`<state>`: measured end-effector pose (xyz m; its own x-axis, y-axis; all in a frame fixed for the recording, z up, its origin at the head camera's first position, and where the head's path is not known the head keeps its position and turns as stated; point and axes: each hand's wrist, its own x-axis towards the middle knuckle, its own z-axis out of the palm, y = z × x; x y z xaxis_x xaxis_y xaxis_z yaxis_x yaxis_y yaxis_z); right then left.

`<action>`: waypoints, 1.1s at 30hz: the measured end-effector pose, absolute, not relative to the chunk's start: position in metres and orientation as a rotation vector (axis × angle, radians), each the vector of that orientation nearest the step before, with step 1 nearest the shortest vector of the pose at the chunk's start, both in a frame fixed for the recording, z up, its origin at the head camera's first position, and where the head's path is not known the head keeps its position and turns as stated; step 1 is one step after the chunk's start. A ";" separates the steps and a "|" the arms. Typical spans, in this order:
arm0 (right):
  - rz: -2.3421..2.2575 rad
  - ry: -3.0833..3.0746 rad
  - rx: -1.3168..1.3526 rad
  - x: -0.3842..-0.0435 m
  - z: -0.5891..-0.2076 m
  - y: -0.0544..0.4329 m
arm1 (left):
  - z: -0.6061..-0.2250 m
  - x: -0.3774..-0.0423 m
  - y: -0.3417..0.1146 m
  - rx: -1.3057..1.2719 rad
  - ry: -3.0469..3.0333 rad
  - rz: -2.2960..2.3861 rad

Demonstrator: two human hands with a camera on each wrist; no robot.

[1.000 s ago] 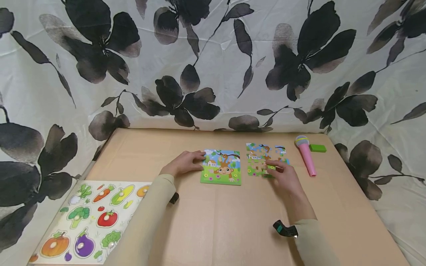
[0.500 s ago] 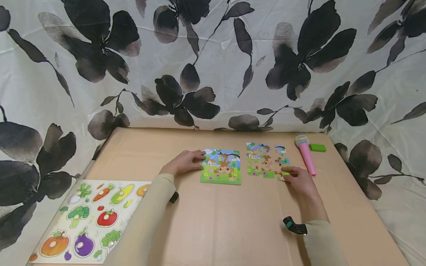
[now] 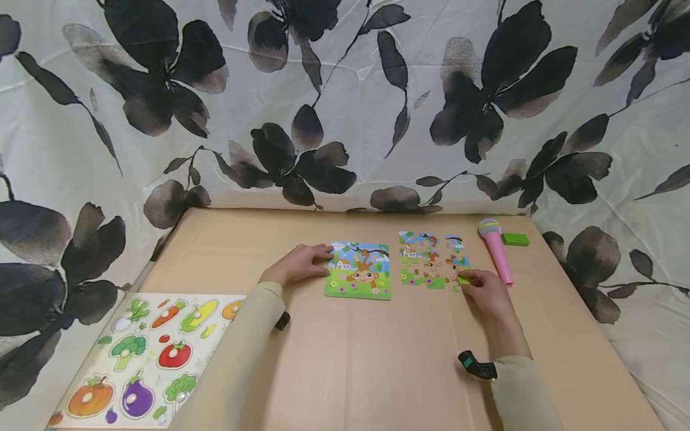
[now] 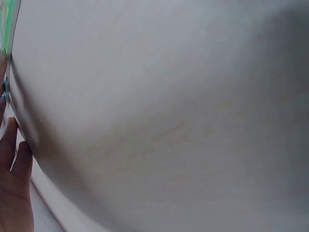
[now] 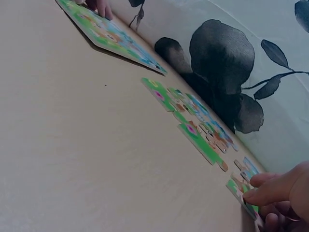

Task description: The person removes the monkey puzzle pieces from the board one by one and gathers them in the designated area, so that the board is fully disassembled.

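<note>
In the head view a square picture board [image 3: 358,272] with a cartoon monkey lies flat in the middle of the table. My left hand [image 3: 298,263] rests against its left edge, fingertips touching the upper left corner. The left wrist view catches only part of that hand [image 4: 17,188] and a sliver of the board. To the right lie loose jigsaw pieces [image 3: 426,254] in a rough square, with gaps between groups. My right hand [image 3: 487,293] pinches a green puzzle piece [image 5: 236,188] at the lower right corner of that group, thumb on top.
A pink toy microphone [image 3: 496,251] and a green block [image 3: 514,240] lie right of the pieces. At the front left is a vegetable board [image 3: 151,359], partly covered by my left sleeve. A flowered cloth [image 3: 377,120] hangs behind the table's far edge.
My right hand has moved right from the middle pieces to the lower right corner piece, which now sits a little higher, against the group. My left hand has stayed put.
</note>
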<state>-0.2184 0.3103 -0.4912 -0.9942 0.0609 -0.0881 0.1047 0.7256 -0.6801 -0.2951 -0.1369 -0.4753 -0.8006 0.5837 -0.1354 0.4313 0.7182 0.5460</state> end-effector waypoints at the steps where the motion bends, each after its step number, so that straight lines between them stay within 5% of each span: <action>1: -1.132 2.869 0.138 -0.218 -0.492 0.310 | -0.475 -0.295 -0.137 0.796 2.625 0.727; 33: -1.198 2.867 0.096 -0.216 -0.497 0.313 | -0.474 -0.291 -0.137 0.850 2.618 0.797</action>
